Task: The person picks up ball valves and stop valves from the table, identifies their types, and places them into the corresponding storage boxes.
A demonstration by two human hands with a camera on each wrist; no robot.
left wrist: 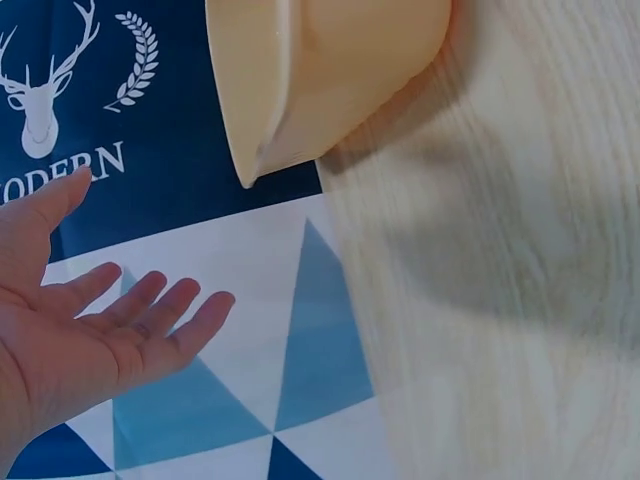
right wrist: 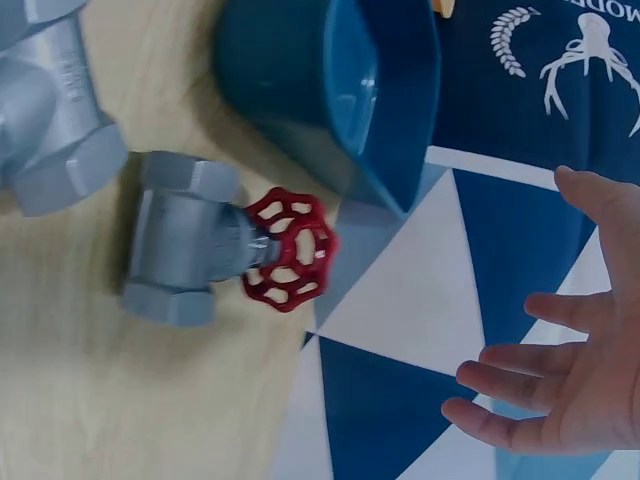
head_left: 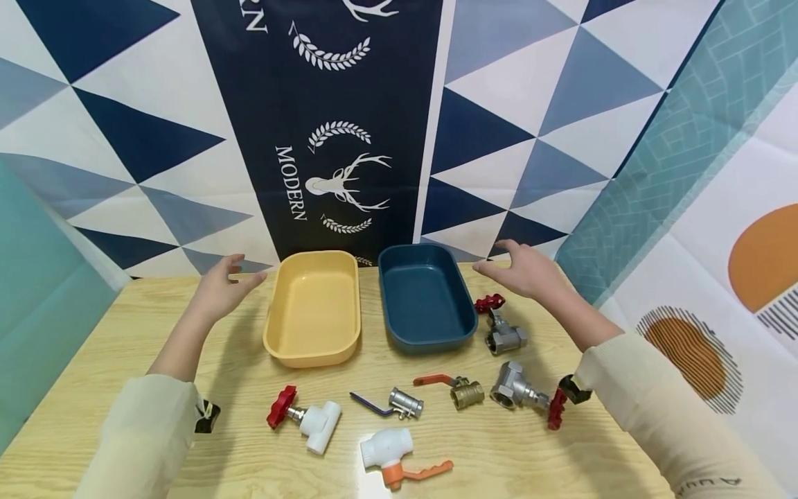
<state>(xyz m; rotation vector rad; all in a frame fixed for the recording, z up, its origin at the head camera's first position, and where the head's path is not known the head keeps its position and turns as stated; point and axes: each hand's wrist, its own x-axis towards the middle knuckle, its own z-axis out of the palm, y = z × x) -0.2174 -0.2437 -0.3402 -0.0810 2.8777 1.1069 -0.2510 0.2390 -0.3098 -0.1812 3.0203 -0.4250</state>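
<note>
My left hand hovers beside the left edge of a yellow tray, its fingers spread and holding nothing. To the right of a dark blue tray, my right hand is raised in the same way, fingers extended and palm bare. Both trays look bare inside. Nearest the right hand lies a small grey metal valve with a red handwheel, close against the blue tray. In the left wrist view, the left hand is apart from the yellow tray.
In front lie a larger metal valve, a brass ball valve, a small blue-levered ball valve, a white tee-shaped valve and a white ball valve with an orange lever. Patterned cloth rises behind the wooden table.
</note>
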